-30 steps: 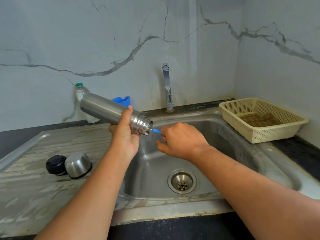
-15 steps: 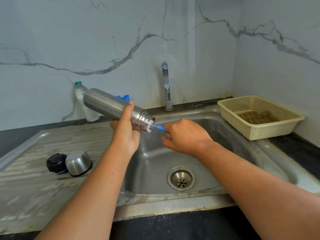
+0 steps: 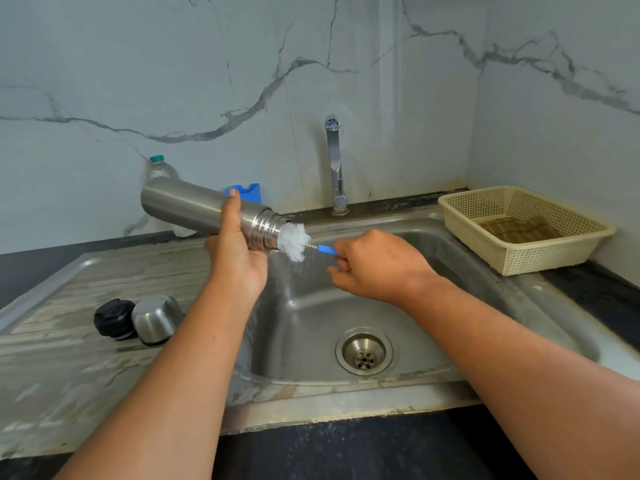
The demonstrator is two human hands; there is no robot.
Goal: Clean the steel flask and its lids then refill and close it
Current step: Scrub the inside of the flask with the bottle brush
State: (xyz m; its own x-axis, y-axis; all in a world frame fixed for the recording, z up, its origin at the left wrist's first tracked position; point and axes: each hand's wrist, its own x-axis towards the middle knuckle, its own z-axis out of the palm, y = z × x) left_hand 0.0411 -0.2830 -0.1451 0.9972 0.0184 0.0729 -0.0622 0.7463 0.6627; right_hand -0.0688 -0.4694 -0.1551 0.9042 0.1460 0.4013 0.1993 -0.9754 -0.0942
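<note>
My left hand [image 3: 239,251] grips the steel flask [image 3: 187,206] near its threaded neck and holds it almost level above the sink's left rim, mouth pointing right. A bottle brush [image 3: 293,241] with white bristles and a blue handle sticks partly out of the mouth. My right hand [image 3: 377,265] pinches the blue handle just right of the flask. On the draining board to the left lie the black inner lid [image 3: 113,318] and the steel cup lid [image 3: 156,318], side by side.
The steel sink [image 3: 519,306] with its drain [image 3: 364,351] lies below my hands. A tap [image 3: 334,161] stands at the back wall. A beige basket [image 3: 519,233] sits at the right, a plastic bottle [image 3: 157,168] and blue holder [image 3: 249,192] behind the flask.
My right hand has pulled the brush to the right, so its white bristles now show outside the flask's mouth. The flask stays in my left hand.
</note>
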